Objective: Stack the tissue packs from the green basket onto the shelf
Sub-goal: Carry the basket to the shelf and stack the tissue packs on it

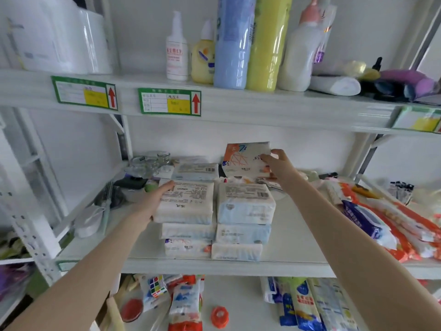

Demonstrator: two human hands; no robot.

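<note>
On the middle shelf (pixel 298 249), two stacks of tissue packs stand side by side near the front edge. Left hand (pixel 155 199) grips the left end of the top pack (pixel 188 201) of the left stack, fingers curled round its edge. Right hand (pixel 278 164) pinches an orange-printed tissue pack (pixel 245 158), held tilted above the far end of the right stack (pixel 243 218). Glass jars (pixel 150 163) stand far left.
</note>
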